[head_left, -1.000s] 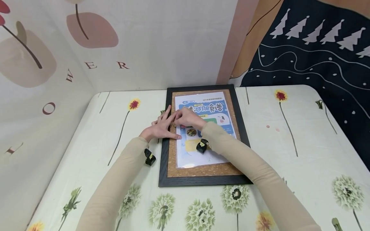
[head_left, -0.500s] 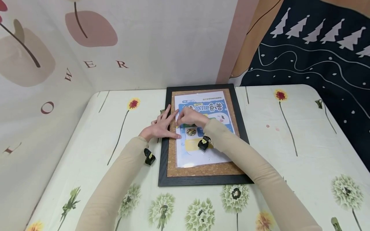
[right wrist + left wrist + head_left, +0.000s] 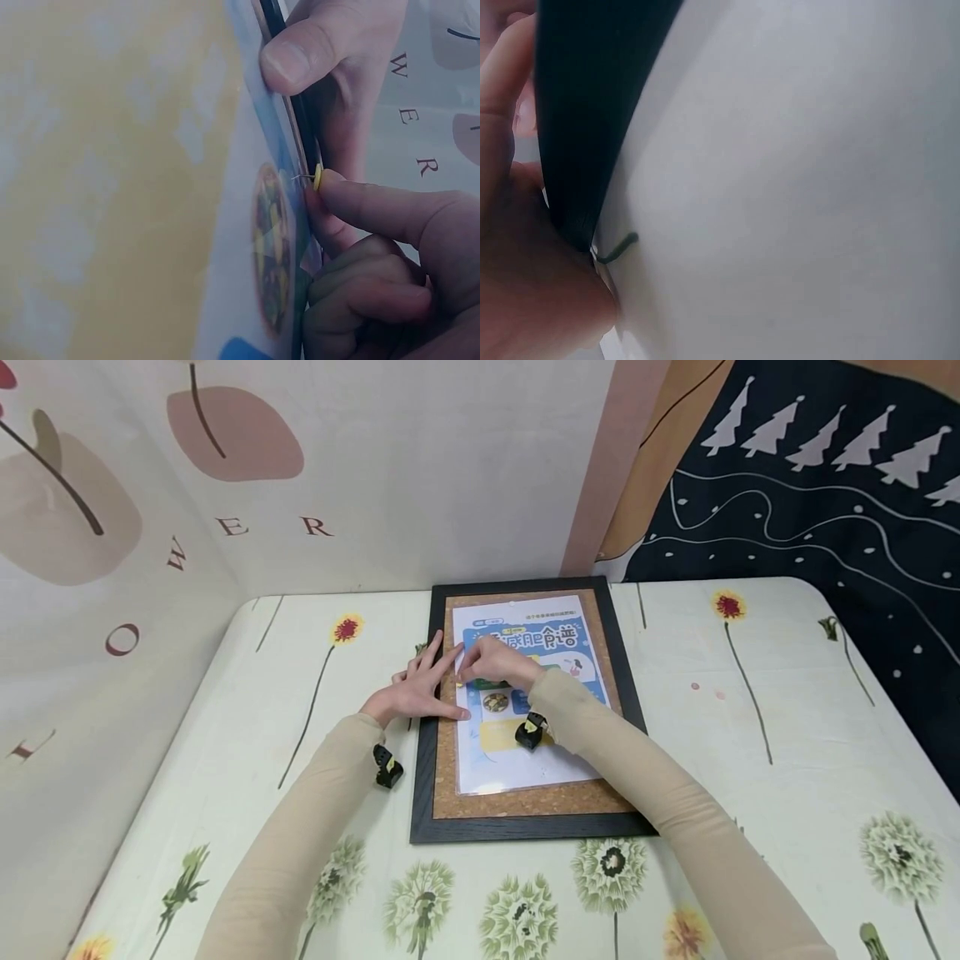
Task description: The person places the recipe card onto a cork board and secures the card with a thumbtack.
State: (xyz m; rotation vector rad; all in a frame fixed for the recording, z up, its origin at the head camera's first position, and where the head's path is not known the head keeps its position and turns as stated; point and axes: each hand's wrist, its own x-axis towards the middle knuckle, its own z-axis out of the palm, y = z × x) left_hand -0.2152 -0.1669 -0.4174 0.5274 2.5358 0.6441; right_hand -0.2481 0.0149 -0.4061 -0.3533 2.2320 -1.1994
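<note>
One thumbtack [image 3: 318, 178], poster [image 3: 516, 703] edge — right fingers [image 3: 375, 208] touching, scant room

Lettered white backdrop [image 3: 420, 485], navy tree-print cloth [image 3: 795, 518] upper R, flower-print tbl [image 3: 825, 777] below

Sheet [image 3: 498, 716] on board [image 3: 517, 804], board on table [image 3: 675, 693], backdrop [image 3: 450, 477] behind

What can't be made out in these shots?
Head: left part of the title on the sheet, hidden by the right hand.
Head: part of the black frame, covered by the right sleeve.
Left wrist: the rest of the left hand, cut off by the picture's edge.
Right wrist: whether the yellow pushpin has pierced the sheet; tip too small.
</note>
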